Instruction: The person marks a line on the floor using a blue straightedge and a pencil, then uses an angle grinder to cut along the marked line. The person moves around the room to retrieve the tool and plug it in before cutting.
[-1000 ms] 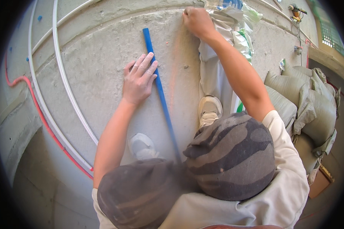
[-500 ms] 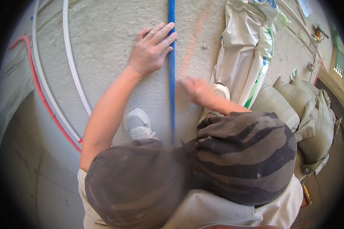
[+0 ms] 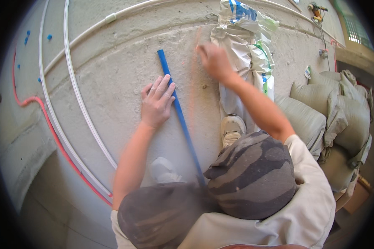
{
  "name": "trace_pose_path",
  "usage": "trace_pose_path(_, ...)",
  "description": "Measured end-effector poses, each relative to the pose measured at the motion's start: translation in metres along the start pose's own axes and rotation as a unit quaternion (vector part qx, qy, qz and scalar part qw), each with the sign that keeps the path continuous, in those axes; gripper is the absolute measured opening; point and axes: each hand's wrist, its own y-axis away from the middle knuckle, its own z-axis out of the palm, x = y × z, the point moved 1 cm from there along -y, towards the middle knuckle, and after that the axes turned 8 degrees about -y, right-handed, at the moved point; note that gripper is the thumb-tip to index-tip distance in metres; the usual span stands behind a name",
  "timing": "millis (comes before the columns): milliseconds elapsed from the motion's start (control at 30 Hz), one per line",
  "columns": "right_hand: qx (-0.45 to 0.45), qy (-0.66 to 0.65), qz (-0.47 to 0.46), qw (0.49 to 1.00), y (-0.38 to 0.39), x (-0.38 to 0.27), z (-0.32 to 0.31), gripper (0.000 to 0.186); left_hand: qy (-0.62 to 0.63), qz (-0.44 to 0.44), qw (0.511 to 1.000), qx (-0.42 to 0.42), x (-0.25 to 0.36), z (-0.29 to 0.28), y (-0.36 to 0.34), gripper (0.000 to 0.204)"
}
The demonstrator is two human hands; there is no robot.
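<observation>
A long, straight blue pipe (image 3: 181, 116) lies slanted on the grey concrete, its near end hidden by my legs. My left hand (image 3: 157, 101) rests on its left side with fingers stretched out, the fingertips over the pipe a little below its far end. Farther right, my right hand (image 3: 215, 61) is slightly blurred and closed, with its fingertips close to the upper part of a faint orange line (image 3: 191, 99) on the concrete. Whatever those fingers may hold is too small or hidden to make out.
Crumpled white plastic sacks (image 3: 234, 66) lie beside my right arm. Several stuffed beige sacks (image 3: 307, 118) are heaped at the right. White pipes (image 3: 77, 83) and a red hose (image 3: 50, 124) run along the left. A corded power tool (image 3: 317, 12) is at the far right.
The view has shifted, bringing the blue pipe's far end into sight, and the pipe now appears slanted. My right hand has moved away from me to the upper orange line. My left hand stays on the pipe.
</observation>
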Motion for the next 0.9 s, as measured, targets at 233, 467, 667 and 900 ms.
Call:
trace_pose_path(233, -0.036, 0.1, 0.111, 0.988, -0.097, 0.025, -0.007, 0.018, 0.005, -0.004, 1.0, 0.005, 0.0, 0.002, 0.0, 0.047)
trace_pose_path(467, -0.102, -0.008, 0.029, 0.994, 0.014, -0.012, 0.012, 0.015, -0.002, -0.008, 1.0, 0.01, 0.0, 0.004, 0.001, 0.047)
trace_pose_path(667, -0.3, -0.041, 0.03, 0.953, 0.166, -0.094, 0.001, 0.024, -0.01, -0.017, 1.0, 0.006, -0.001, 0.007, 0.005, 0.046)
trace_pose_path(900, -0.265, -0.03, 0.02, 0.964, 0.127, -0.085, -0.004, 0.019, -0.006, -0.004, 1.0, 0.009, -0.003, 0.008, 0.005, 0.048)
